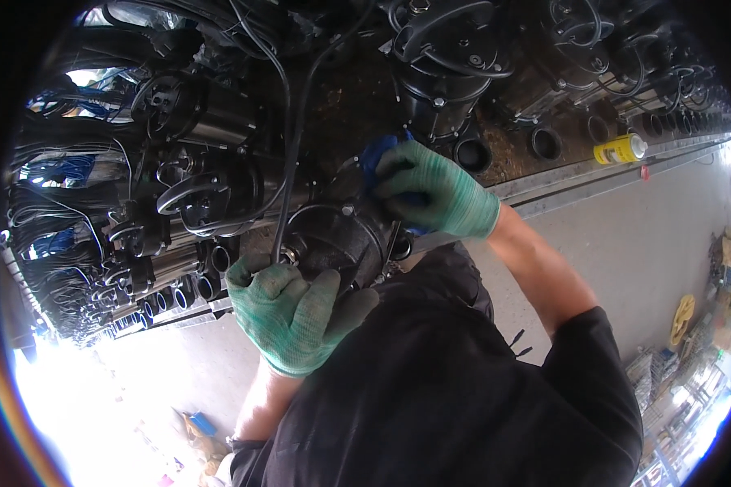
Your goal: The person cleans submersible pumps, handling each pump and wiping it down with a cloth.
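Note:
Lying in front of me is a black pump (333, 231) with a rounded, bolted metal housing. My right hand (439, 191), in a green knitted glove, presses a bunched blue cloth (374, 158) against the pump's right side. At the pump's near end, my left hand (296, 312), gloved in green with darkened fingertips, has its fingers curled on the housing. The exact grip under those fingertips is hidden. A black cable (288, 162) runs from a metal fitting (288, 255) beside the left fingers up toward the far side.
More black pumps (211, 195) with coiled cables crowd the bench on the left. Others (447, 65) stand along the far right, with round black openings (473, 154) near the bench edge. A yellow spray can (620, 150) lies at that edge. Grey floor (609, 231) extends behind.

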The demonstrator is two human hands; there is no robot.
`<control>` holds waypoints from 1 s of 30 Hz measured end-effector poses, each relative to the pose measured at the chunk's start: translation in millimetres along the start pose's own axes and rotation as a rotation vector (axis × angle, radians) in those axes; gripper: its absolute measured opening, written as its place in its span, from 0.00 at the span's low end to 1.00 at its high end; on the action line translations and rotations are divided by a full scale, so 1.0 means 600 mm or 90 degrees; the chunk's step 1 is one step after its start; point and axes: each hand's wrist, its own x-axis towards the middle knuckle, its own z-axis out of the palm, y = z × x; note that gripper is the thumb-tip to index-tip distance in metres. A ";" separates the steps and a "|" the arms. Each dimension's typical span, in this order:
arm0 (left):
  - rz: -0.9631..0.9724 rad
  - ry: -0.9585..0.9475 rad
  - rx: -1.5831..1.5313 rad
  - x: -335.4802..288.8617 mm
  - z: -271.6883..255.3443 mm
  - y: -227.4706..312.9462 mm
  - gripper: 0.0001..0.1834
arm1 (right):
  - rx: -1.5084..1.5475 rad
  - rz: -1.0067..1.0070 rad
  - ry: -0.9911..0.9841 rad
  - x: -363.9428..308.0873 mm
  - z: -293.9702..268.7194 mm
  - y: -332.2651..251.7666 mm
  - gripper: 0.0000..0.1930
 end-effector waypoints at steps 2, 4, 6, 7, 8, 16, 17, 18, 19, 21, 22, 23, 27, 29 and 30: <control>-0.021 -0.001 0.004 0.001 0.001 0.006 0.23 | -0.009 0.023 -0.051 0.005 -0.006 0.005 0.13; -0.022 -0.001 0.001 -0.002 0.002 0.004 0.23 | -0.012 0.035 -0.050 0.023 0.000 0.012 0.13; -0.024 -0.001 -0.002 -0.004 0.000 0.002 0.23 | -0.014 0.047 -0.050 0.037 0.003 0.013 0.13; -0.029 -0.019 0.003 -0.006 -0.005 0.003 0.23 | -0.020 0.061 -0.073 0.045 0.000 0.007 0.13; -0.031 -0.029 0.006 -0.010 -0.008 0.003 0.23 | -0.025 0.074 -0.096 0.049 0.000 0.006 0.13; -0.050 -0.054 -0.014 -0.023 -0.023 0.007 0.23 | -0.140 0.091 -0.106 0.030 0.017 0.094 0.06; -0.060 -0.047 -0.006 -0.023 -0.019 0.002 0.23 | -0.138 0.087 -0.109 0.040 0.015 0.074 0.06; -0.072 -0.050 -0.001 -0.026 -0.022 0.001 0.23 | -0.048 0.090 -0.111 0.043 0.018 0.043 0.07; -0.058 -0.062 -0.018 -0.035 -0.027 0.000 0.24 | 0.043 0.100 -0.111 0.042 0.019 0.013 0.07; -0.047 -0.077 -0.033 -0.045 -0.032 -0.004 0.25 | 0.059 0.084 -0.099 0.047 0.025 0.005 0.08; -0.043 -0.067 -0.044 -0.045 -0.027 -0.007 0.25 | 0.080 0.030 -0.090 0.047 0.026 0.029 0.07; -0.042 -0.062 -0.053 -0.047 -0.030 -0.005 0.26 | 0.108 -0.023 -0.081 0.045 0.031 0.050 0.07; -0.056 -0.056 -0.051 -0.034 -0.023 0.004 0.24 | 0.005 0.038 -0.109 0.038 0.019 0.125 0.06; -0.086 -0.045 -0.032 -0.025 -0.026 0.013 0.23 | -0.008 0.089 -0.096 0.035 0.021 0.114 0.06; -0.095 -0.040 -0.026 -0.022 -0.025 0.018 0.23 | -0.011 0.087 -0.096 0.031 0.021 0.104 0.06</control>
